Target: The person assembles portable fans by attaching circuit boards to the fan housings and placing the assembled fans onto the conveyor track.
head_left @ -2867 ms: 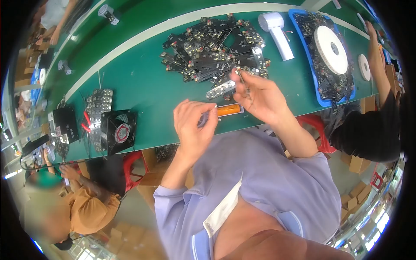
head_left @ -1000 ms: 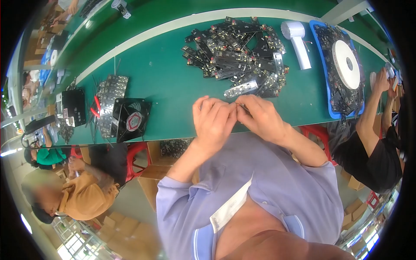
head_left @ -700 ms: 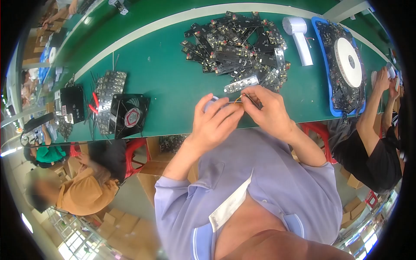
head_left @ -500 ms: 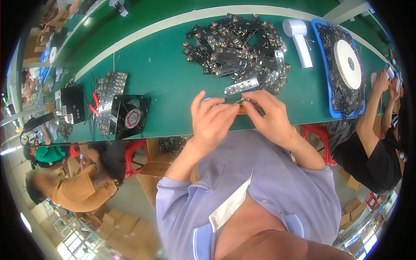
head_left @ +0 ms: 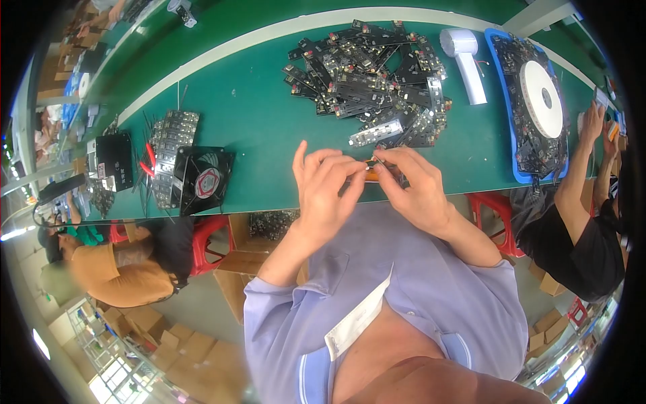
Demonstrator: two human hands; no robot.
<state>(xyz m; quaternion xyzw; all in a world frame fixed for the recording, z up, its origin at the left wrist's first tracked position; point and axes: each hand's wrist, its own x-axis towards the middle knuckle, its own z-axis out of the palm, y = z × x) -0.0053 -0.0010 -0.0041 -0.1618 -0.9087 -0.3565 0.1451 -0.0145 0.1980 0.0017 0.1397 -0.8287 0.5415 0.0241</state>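
Fingertips meet over an orange cylinder

The left hand (head_left: 330, 187) and right hand (head_left: 416, 187) come together near the table's (head_left: 262, 135) front edge. An orange cylinder (head_left: 374, 178) lies beneath and between them, partly hidden by fingers. The right hand pinches a slim dark strip (head_left: 390, 166) between thumb and fingers. The left thumb and forefinger close in on a thin wire (head_left: 370, 161) beside it, little finger spread — whether they grip it, I cannot tell. Beyond the hands lies a heap of black circuit boards (head_left: 363, 84). To its right are a white handheld fan (head_left: 469, 74) and a blue tray (head_left: 509, 145) bearing a white reel (head_left: 542, 99); well to the left stands a black cooling fan (head_left: 202, 178).
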